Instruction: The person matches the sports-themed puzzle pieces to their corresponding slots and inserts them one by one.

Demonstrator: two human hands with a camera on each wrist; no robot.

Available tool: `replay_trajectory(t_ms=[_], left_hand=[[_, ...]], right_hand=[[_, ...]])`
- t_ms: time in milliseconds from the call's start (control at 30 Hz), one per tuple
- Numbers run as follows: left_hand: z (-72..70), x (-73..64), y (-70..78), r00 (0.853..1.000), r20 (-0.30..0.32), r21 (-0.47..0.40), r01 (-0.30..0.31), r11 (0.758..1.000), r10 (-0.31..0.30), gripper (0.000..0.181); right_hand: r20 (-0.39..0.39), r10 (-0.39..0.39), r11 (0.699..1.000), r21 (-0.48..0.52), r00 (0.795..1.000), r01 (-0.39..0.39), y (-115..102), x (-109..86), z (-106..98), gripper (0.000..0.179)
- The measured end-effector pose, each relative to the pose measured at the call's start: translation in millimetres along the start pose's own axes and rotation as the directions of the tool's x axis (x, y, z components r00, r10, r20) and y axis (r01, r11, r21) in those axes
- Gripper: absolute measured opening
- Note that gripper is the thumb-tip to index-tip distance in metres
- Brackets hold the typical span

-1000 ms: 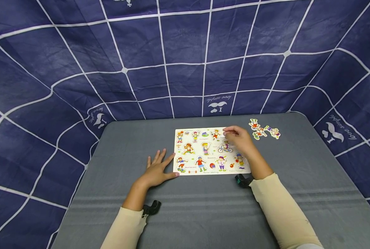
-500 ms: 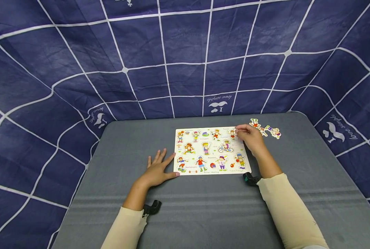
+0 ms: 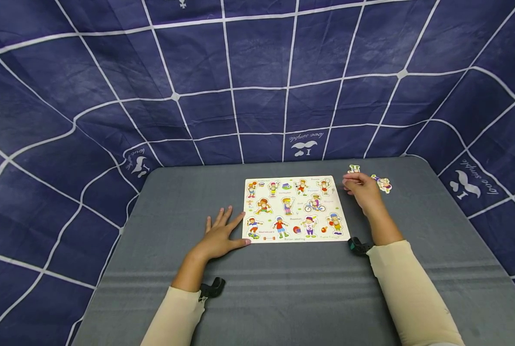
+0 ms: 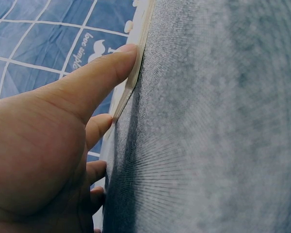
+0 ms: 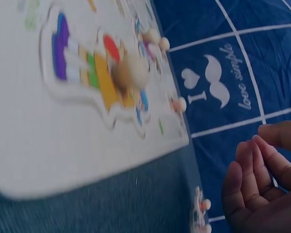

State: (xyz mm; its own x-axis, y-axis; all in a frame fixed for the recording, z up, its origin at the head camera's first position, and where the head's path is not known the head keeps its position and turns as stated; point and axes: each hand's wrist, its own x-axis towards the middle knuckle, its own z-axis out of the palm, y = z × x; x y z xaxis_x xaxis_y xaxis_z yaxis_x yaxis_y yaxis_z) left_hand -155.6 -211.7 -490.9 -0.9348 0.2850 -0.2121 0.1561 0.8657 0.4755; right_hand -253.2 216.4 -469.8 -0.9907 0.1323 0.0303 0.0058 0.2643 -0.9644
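My left hand (image 3: 216, 240) lies with spread fingers at the left side of a white wooden peg puzzle board (image 3: 261, 193). In the left wrist view its thumb (image 4: 104, 68) rests on the board's edge and the index fingertip touches it. My right hand (image 3: 365, 192) is just right of the board, among loose figure pieces (image 3: 382, 183). In the right wrist view its fingers (image 5: 247, 174) are loosely bent with nothing visible between them. Another loose piece (image 3: 354, 168) shows partly beyond the fingertips. Sports figures sit in the board, including a table tennis figure (image 5: 102, 73) with a round knob.
A grey cloth-covered table (image 3: 283, 288) carries the board. Dark blue curtains with white grid lines (image 3: 257, 110) hang behind it and on both sides. Black wrist cameras (image 3: 358, 246) sit near both cuffs.
My right hand has moved right, off the board's upper right corner, uncovering the tennis figure there. It now covers part of the loose pieces. My left hand has stayed put.
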Motion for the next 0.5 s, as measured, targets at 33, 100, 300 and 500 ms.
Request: replay_trajectory(t_ms=[33, 100, 300, 500], left_hand=[[0.0, -0.2, -0.2, 1.000, 0.001, 0.000, 0.001, 1.000, -0.001, 0.089], [-0.2, -0.7, -0.5, 1.000, -0.001, -0.004, 0.002, 1.000, -0.002, 0.089], [-0.7, -1.7, -0.5, 1.000, 0.017, -0.001, 0.019, 1.000, -0.019, 0.090], [-0.6, -0.9, -0.5, 1.000, 0.018, -0.003, 0.022, 1.000, -0.022, 0.090]], right_hand=[[-0.007, 0.002, 1.000, -0.006, 1.000, -0.002, 0.8, 0.3, -1.9, 0.036], [-0.020, 0.013, 1.000, -0.010, 1.000, -0.013, 3.1, 1.4, -5.6, 0.036], [-0.081, 0.089, 0.996, 0.017, 0.993, -0.088, 7.3, 4.1, -14.8, 0.033], [-0.093, 0.148, 0.987, 0.069, 0.985, -0.142, 13.7, 9.2, -26.6, 0.026]])
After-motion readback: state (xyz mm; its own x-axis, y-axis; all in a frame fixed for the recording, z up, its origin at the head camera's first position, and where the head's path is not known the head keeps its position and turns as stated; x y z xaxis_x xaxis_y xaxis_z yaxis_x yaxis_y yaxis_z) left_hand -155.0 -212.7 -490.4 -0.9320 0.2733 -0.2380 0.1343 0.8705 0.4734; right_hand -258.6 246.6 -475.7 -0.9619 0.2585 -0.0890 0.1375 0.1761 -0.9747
